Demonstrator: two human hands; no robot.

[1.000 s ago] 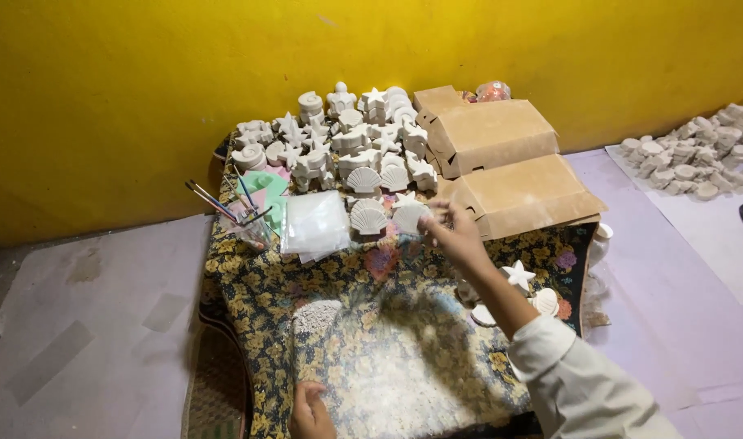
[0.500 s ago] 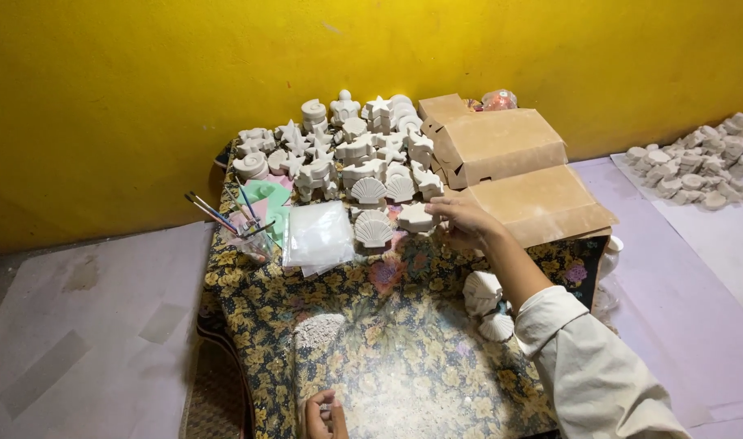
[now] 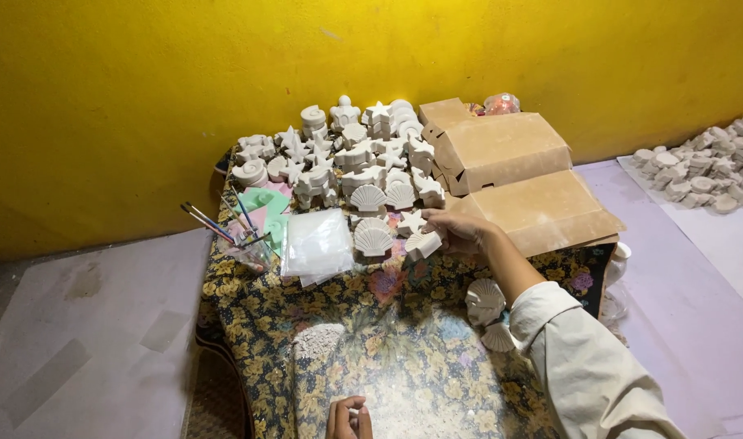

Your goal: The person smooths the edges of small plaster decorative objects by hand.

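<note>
My right hand [image 3: 462, 230] reaches across the flowered cloth [image 3: 404, 358] and grips the edge of a white shell figure [image 3: 423, 245] in the front row. Another shell figure [image 3: 373, 241] lies just left of it, and a small star figure [image 3: 410, 221] sits behind. Further back stands a crowd of white plaster figures [image 3: 347, 154]: stars, shells and spirals. My left hand [image 3: 347, 416] rests at the bottom edge with fingers curled; nothing shows in it. Two more shell figures [image 3: 485, 302] lie beside my right sleeve.
A clear plastic bag [image 3: 316, 244] lies left of the shells, next to a cup of paintbrushes [image 3: 245, 244] and green and pink moulds [image 3: 266, 207]. Two brown cardboard boxes [image 3: 518, 175] sit at the right. More white pieces [image 3: 705, 167] are heaped on the floor by the yellow wall.
My right hand has stayed at the front row of figures, shifting slightly with the shell. My left hand has edged to the right along the bottom of the view.
</note>
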